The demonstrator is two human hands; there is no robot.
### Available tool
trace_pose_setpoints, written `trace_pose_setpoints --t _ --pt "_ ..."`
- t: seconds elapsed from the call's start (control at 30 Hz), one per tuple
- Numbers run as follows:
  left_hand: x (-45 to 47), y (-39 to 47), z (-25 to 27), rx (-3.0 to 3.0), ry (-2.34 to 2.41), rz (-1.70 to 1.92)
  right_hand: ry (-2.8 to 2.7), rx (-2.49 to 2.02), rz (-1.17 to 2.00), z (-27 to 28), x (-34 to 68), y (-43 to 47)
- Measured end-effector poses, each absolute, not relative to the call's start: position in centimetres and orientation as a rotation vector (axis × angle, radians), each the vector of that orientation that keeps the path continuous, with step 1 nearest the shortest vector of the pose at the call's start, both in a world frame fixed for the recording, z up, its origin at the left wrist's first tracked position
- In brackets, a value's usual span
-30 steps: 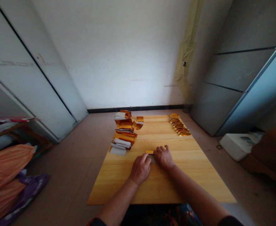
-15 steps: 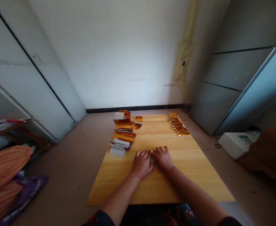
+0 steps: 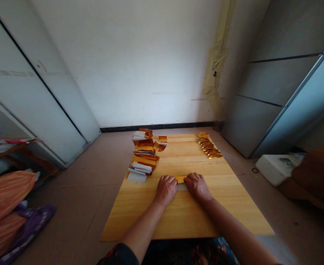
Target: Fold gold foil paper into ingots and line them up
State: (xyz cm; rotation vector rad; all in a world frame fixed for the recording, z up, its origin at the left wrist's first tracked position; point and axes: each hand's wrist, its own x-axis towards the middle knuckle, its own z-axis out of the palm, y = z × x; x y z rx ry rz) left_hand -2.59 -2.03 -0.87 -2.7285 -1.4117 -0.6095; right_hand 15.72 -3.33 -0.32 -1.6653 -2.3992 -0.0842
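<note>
Between my two hands a sheet of gold foil paper [image 3: 180,179] lies on the wooden board, its gold part folded over and a pale strip showing along the near side. My left hand [image 3: 166,189] is closed on the sheet's left end, fingers curled at the edge. My right hand [image 3: 198,187] is closed on the right end in the same way. Both hands hide the ends of the paper. Stacks of gold and white paper sheets [image 3: 144,160] lie at the board's left. A row of folded gold pieces [image 3: 209,146] sits at the far right.
The wooden board [image 3: 184,217] has its near edge close to my body. A white wall [image 3: 151,66] rises behind it. Orange cloth [image 3: 7,195] and a purple bag [image 3: 35,224] are at the left; a white box [image 3: 275,169] stands on the floor at the right.
My right hand has slid right, away from my left hand, and more of the gold paper shows between them. My left hand has hardly moved; its thumb is drawn in.
</note>
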Motion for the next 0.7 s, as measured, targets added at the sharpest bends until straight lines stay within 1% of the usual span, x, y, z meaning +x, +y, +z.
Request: trace_pose_setpoints --t 0.17,0.4,0.7 --pt "-2.5 -1.9 -0.9 -2.725 -1.409 -0.623 -2.374 -1.66 -0.043 -0.3 15.8 -3.3" --pt "-2.7 -1.1 -0.8 -2.793 -1.357 -0.546 -2.342 -1.614 -0.016 -0.5 16.0 -3.2" --pt "-3.8 -2.4 0.4 -2.853 -1.238 -0.49 -2.444 -1.302 0.193 -0.4 19.3 -3.9"
